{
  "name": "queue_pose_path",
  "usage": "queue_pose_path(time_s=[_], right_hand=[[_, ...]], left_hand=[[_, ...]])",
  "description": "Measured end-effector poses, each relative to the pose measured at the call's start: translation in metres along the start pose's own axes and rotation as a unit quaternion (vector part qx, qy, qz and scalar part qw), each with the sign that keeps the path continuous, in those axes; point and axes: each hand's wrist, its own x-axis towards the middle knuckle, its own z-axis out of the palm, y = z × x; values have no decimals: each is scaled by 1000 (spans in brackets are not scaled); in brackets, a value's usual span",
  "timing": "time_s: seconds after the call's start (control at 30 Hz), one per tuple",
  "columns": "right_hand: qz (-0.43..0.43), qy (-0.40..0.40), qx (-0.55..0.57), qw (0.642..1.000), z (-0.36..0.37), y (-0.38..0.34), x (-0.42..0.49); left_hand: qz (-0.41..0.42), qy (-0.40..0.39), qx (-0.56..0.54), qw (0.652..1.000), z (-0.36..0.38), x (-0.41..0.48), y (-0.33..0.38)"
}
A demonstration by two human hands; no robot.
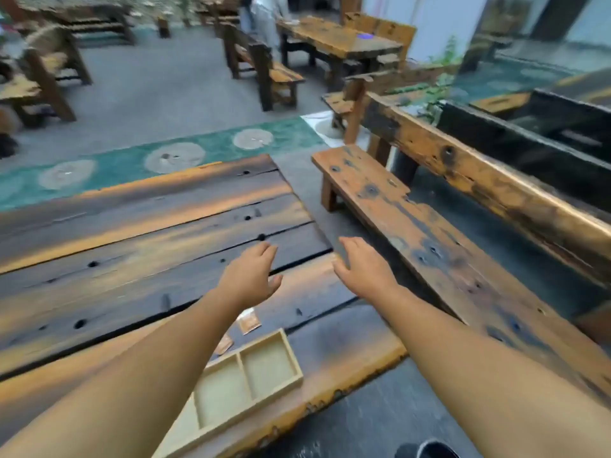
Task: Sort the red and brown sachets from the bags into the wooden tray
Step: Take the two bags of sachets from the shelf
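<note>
The sorting looks barely begun, if at all. The wooden tray (293,357) sits at the near edge of the worktop (132,259), and the two compartments that show are bare. The left forearm hides the tray's other end. Two brown sachets (250,320) lie loose on the boards just beside the tray, at its eleven o'clock, the nearer one half hidden under that forearm. I see no red sachets and no bags from here, so nearly everything seems left to do.

Both arms reach forward. The left hand (249,276) hangs over the planks at the tray's twelve o'clock, and the right hand (360,269) just off the worktop's right edge. Each grip is apart, fingers loose, holding nothing.

The worktop is dark, scorched-looking planks with orange streaks, knot holes and gaps. A matching bench (413,233) runs along its three o'clock side. Beyond, at twelve o'clock, a green strip (291,133) with round stone pads crosses the grey floor, and more rough tables (337,38) stand further back.
</note>
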Motion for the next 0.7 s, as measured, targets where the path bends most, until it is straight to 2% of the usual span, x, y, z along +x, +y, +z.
queue_pose_path(time_s=[0.13, 0.27, 0.5, 0.7], right_hand=[[125, 32, -10, 992, -6, 56, -40], [258, 50, -8, 965, -16, 92, -94], [462, 105, 15, 881, -9, 105, -229], [570, 157, 34, 806, -4, 100, -357]], left_hand=[[101, -90, -2, 991, 30, 40, 49], [219, -125, 3, 968, 54, 75, 106], [415, -192, 33, 889, 102, 65, 215], [551, -209, 39, 807, 119, -2, 317]])
